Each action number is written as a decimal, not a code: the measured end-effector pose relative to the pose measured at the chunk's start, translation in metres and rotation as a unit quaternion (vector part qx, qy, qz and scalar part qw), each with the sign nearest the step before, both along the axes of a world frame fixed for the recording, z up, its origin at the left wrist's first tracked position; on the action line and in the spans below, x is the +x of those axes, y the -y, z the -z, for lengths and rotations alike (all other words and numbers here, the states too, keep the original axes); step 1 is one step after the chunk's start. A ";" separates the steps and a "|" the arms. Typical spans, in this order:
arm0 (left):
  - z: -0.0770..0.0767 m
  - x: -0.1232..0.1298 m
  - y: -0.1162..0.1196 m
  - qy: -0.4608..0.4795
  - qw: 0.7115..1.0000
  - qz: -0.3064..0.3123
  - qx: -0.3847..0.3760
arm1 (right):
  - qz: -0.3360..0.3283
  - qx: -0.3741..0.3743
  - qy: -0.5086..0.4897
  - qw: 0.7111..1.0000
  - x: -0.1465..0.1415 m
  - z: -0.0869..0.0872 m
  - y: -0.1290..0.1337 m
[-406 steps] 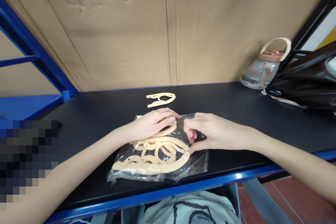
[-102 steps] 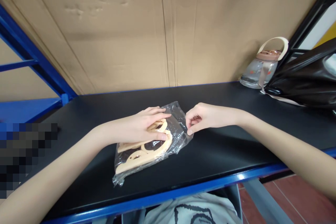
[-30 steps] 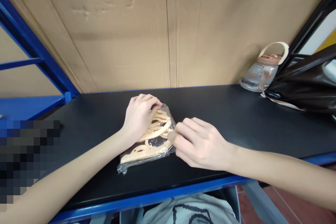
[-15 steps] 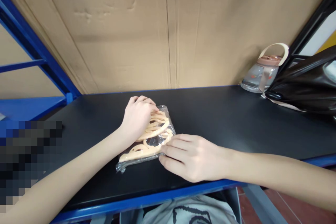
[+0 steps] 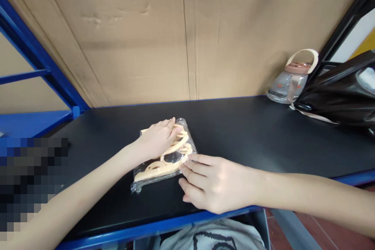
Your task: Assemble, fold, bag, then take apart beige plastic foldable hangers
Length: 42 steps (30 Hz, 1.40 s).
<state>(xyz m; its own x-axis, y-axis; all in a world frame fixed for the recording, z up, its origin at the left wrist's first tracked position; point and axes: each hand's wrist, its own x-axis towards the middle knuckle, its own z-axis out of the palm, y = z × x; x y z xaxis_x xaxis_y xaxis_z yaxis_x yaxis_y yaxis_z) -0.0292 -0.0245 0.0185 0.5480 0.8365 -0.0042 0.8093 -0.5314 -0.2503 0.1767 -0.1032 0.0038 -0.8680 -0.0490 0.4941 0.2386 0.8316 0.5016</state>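
A clear plastic bag (image 5: pixel 137 186) lies flat on the black table. Inside it are several pale, cream-coloured curved pieces (image 5: pixel 155 172) with cut-out shapes; their exact kind I cannot make out. My left hand (image 5: pixel 156 138) rests flat across the upper left of the bag, fingers stretched out, and covers part of the pieces. At the bag's right edge is my right hand (image 5: pixel 212 183), its fingertips touching the plastic and its thumb apart, below the fingers.
The black tabletop (image 5: pixel 249 136) has a blue front edge (image 5: pixel 164 224). Cardboard (image 5: pixel 131 47) stands behind it. A clear bottle (image 5: pixel 288 82) with a pink lid and a black bag (image 5: pixel 342 93) are at the back right. A blue frame (image 5: pixel 55 68) rises on the left.
My left hand has lowered and flattened onto the bag, its fingers straightening. My right hand has shifted slightly down, and its thumb has moved away from the plastic.
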 end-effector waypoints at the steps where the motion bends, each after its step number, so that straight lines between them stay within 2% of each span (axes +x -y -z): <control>1: 0.004 -0.003 -0.003 0.000 1.000 0.000 0.004 | -0.001 -0.041 0.005 0.999 0.001 -0.002 -0.002; 6: 0.014 -0.015 -0.012 0.032 0.998 0.047 -0.016 | 0.021 -0.224 -0.028 0.974 0.006 -0.011 -0.021; 8: 0.013 -0.015 -0.014 0.109 0.993 0.044 -0.033 | 0.044 -0.264 -0.025 0.963 0.008 -0.009 -0.031; 10: 0.008 -0.012 -0.015 0.248 0.968 -0.008 -0.031 | 0.068 -0.290 -0.001 0.955 0.010 -0.007 -0.039; 12: 0.001 -0.008 -0.016 0.377 0.924 -0.062 -0.004 | 0.087 -0.302 0.003 0.949 0.012 -0.005 -0.044; 14: -0.004 -0.005 -0.017 0.427 0.901 -0.064 0.036 | 0.106 -0.313 -0.010 0.944 0.015 -0.005 -0.050; 17: -0.007 -0.004 -0.015 0.400 0.913 -0.016 0.079 | 0.142 -0.329 -0.021 0.934 0.023 -0.007 -0.065; 19: -0.006 -0.002 -0.011 0.370 0.926 0.006 0.069 | 0.177 -0.332 -0.031 0.926 0.031 -0.007 -0.081; 22: -0.005 0.006 -0.001 0.327 0.944 0.032 0.036 | 0.228 -0.325 -0.056 0.916 0.044 -0.004 -0.107; 25: -0.004 0.015 0.010 0.269 0.958 0.096 -0.008 | 0.293 -0.315 -0.088 0.898 0.054 0.003 -0.128; 28: -0.001 0.019 0.017 0.196 0.969 0.129 -0.080 | 0.311 -0.313 -0.100 0.892 0.058 0.008 -0.136; 31: 0.003 0.019 0.020 0.137 0.974 0.119 -0.133 | 0.312 -0.329 -0.095 0.886 0.056 0.008 -0.132; 33: 0.005 0.018 0.020 0.121 0.977 0.115 -0.134 | 0.310 -0.329 -0.088 0.888 0.051 0.005 -0.123; 38: 0.003 0.018 0.021 0.114 0.980 0.126 -0.103 | 0.235 -0.274 -0.048 0.931 0.031 -0.009 -0.084; 42: 0.002 0.020 0.022 0.109 0.981 0.128 -0.096 | 0.266 -0.297 -0.008 0.917 0.026 -0.014 -0.067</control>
